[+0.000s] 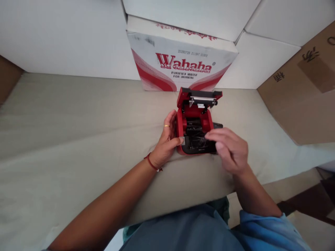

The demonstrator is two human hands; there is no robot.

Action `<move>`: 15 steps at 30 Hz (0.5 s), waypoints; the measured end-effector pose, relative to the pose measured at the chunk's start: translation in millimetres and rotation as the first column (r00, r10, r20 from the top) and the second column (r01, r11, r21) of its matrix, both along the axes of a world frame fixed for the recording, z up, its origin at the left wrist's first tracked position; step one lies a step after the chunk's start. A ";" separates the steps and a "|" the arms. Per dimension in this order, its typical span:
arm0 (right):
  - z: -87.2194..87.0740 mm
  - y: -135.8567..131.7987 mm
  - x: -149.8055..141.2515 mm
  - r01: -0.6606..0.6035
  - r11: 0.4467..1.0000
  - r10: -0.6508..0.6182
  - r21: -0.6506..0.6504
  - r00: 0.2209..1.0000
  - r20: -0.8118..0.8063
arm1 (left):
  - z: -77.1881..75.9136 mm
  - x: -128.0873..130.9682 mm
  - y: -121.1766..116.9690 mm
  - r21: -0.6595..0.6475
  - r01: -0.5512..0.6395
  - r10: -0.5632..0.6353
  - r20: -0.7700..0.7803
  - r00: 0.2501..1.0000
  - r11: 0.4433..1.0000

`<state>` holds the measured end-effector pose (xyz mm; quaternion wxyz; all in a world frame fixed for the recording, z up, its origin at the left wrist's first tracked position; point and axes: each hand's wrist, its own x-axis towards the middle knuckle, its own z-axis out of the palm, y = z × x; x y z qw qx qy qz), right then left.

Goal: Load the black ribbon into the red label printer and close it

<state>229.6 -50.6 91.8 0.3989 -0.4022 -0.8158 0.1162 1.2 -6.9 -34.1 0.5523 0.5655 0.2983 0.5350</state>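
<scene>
A small red and black portable printer (180,120) stands on the covered surface with its lid (184,94) raised, showing a roller across the underside. My left hand (169,136) grips the printer's left side, the thumb on a grey tab at its front left corner. Crinkled, glossy black plastic film (199,141) lies in and over the open compartment, and some black material juts out past the right side. My right hand (231,148) is at the front right corner, thumb and fingers drawn together against the film. The fingertips partly hide what they pinch.
Behind the printer leans a white and red Wahaha water carton (183,66). White boxes (75,38) form a wall at the back. A brown cardboard box (300,83) stands at the right. The pale cloth-covered surface (86,122) ends just before my body.
</scene>
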 end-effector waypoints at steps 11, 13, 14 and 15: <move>24.0 84.2 -41.3 0.380 0.912 -0.066 -0.153 0.504 0.861 | -4.0 2.6 7.9 -0.034 0.051 -0.048 0.076 0.996 0.998; 28.1 87.3 -52.7 0.396 0.902 -0.015 -0.172 0.427 0.904 | -5.6 3.3 8.3 -0.053 0.066 -0.059 0.119 0.991 0.996; 30.5 88.0 -56.8 0.394 0.901 0.012 -0.184 0.402 0.916 | -6.5 3.8 8.4 -0.061 0.072 -0.062 0.149 0.987 0.996; 32.8 88.3 -59.4 0.390 0.899 0.036 -0.198 0.384 0.923 | -7.2 4.4 8.4 -0.069 0.076 -0.063 0.180 0.982 0.995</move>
